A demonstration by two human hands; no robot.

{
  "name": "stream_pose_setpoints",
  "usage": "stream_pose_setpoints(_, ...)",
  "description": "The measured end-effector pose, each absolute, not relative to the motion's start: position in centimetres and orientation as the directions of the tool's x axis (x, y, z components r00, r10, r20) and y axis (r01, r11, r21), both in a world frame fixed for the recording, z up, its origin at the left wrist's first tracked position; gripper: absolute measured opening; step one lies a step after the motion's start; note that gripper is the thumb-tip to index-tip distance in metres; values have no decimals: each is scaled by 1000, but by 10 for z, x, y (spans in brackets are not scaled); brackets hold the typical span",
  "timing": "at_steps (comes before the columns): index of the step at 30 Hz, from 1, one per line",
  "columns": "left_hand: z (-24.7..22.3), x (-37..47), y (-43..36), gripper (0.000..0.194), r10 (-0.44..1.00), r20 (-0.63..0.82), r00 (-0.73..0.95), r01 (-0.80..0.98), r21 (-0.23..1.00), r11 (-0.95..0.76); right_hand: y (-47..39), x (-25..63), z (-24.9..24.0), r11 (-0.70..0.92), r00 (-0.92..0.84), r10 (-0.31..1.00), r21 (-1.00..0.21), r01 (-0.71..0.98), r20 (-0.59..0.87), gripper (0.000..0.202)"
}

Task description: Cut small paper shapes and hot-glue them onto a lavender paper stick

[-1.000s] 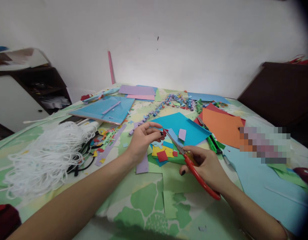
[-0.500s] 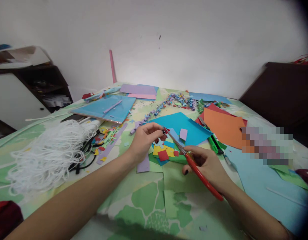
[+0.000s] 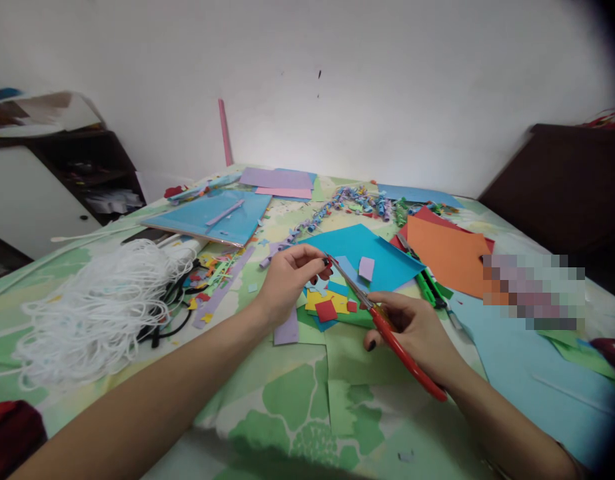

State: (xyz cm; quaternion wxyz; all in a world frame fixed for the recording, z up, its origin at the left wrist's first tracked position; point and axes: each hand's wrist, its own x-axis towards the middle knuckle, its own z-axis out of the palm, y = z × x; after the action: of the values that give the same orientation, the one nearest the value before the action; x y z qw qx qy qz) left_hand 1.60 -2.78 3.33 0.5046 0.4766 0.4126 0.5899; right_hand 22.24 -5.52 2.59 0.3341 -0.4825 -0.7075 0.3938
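Between the thumb and fingers of my left hand point(image 3: 291, 279) is a small dark red piece of paper, mostly hidden by the fingertips. My right hand point(image 3: 417, 328) is wrapped round the red handles of a pair of scissors point(image 3: 404, 357). The blade tips reach the left fingertips at the red piece. Below the hands lie a red paper square point(image 3: 326, 311), yellow paper point(image 3: 312, 302) and other coloured scraps. A bright blue sheet point(image 3: 387, 248) spreads behind the blades, with a small lilac piece point(image 3: 366, 268) on it.
A heap of white cord point(image 3: 102, 307) covers the left of the table. Orange paper point(image 3: 444, 253) and a green cutter point(image 3: 427, 287) lie to the right, near a pale blue sheet point(image 3: 517, 360). Curled paper strips point(image 3: 312, 223) lie farther back. A packet of blue paper point(image 3: 187, 217) is back left.
Both hands stay nearly in place. The red piece at the left fingertips shows less than before, and the scissor tips have shifted very slightly.
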Motion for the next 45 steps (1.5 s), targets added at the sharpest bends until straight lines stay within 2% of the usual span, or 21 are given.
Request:
stream_pose_setpoints(4, 35, 16, -28, 6, 988, 145, -51, -200, 968, -153, -55, 223, 27, 165, -323, 946, -902, 400, 30, 41)
stream_pose_setpoints(30, 33, 14, -25, 6, 980, 190, -53, -264, 944, -197, -49, 231, 31, 174, -283, 959, -846, 504, 28, 45)
stream_pose_setpoints(35, 35, 14, -24, 9, 982, 175, -77, -252, 949, -189, -50, 230, 35, 148, -273, 962, -832, 535, -4, 49)
stream_pose_setpoints(40, 36, 13, -24, 20, 980, 161, -114, -259, 948, -186, -50, 230, 39, 143, -277, 961, -821, 552, -18, 50)
stream_pose_setpoints(45, 34, 12, -22, 20, 979, 167, -117, -256, 947, -192, -49, 230, 40, 146, -295, 955, -798, 584, -41, 47)
